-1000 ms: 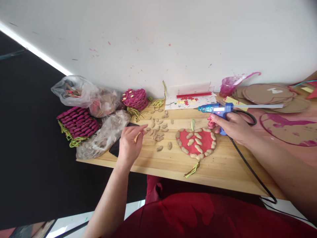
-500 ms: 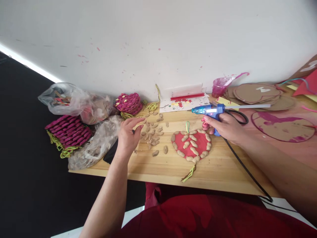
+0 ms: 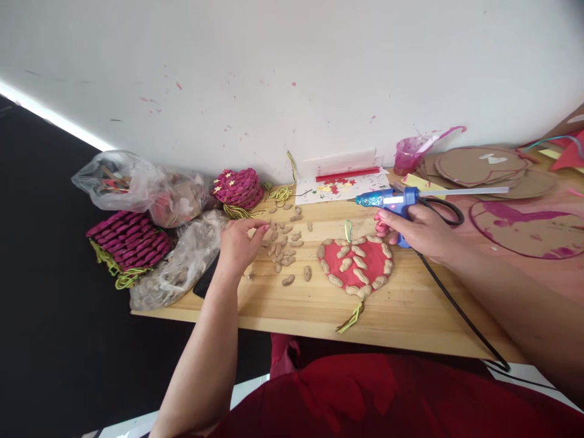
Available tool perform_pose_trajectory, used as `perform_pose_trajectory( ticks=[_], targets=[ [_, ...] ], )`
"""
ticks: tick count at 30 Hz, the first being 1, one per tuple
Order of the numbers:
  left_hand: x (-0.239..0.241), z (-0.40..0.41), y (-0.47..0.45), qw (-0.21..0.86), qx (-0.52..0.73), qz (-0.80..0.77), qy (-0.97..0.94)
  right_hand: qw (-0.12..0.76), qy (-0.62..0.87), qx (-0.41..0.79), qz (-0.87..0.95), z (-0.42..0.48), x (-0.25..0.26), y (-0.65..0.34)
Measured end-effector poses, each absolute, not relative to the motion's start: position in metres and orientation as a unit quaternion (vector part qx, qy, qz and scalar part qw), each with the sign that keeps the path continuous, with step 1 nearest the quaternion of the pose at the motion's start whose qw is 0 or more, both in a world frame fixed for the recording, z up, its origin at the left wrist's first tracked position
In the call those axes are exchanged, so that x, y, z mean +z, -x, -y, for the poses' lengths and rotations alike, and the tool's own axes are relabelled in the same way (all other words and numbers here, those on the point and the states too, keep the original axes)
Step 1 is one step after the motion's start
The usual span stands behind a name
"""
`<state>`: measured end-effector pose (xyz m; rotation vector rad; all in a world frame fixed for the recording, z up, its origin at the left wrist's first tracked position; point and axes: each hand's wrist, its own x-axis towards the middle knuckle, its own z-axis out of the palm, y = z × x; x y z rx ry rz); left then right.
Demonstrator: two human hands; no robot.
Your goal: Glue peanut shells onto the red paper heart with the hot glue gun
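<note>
My right hand (image 3: 424,231) is wrapped round the handle of a blue hot glue gun (image 3: 387,201), its nozzle pointing left and a clear glue stick (image 3: 474,191) out of the back. At the left edge of a spread of loose peanuts (image 3: 285,243), my left hand (image 3: 241,243) has thumb and fingers drawn together in a pinch. Whatever may be between those fingertips is hidden. Between the hands lies a red heart (image 3: 367,261) edged with peanuts, with more peanuts across its middle. It has a green loop on top and a yarn tassel (image 3: 352,317) below.
Plastic bags (image 3: 177,261) and magenta woven pieces (image 3: 130,240) crowd the left end. Against the wall lie yarn (image 3: 281,194), star confetti on paper (image 3: 310,193) and a pink-stained cup (image 3: 407,159). Cardboard shapes (image 3: 479,164) are stacked right. The gun's black cord (image 3: 456,310) crosses the table edge.
My left hand's spread fingers have closed into a pinch by the peanuts. The glue gun stays in my right hand, about where it was; the view has shifted slightly.
</note>
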<state>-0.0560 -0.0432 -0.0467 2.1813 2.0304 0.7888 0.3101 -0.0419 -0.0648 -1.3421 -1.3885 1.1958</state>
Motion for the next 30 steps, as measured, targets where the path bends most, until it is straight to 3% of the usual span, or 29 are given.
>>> perform_pose_trajectory(
  ticks=[5, 16, 30],
  targets=[
    [-0.05, 0.033, 0.066, -0.02, 0.232, -0.683, -0.692, 0.425, 0.533, 0.476, 0.556, 0.042, -0.066, -0.31],
    [-0.06, 0.003, 0.059, -0.021, 0.193, -0.668, -0.719, 0.418, 0.533, 0.472, 0.564, 0.039, -0.067, -0.31],
    [-0.073, 0.009, 0.052, 0.065, 0.248, -0.641, -0.723, 0.416, 0.526, 0.475, 0.57, 0.039, -0.07, -0.312]
  ],
)
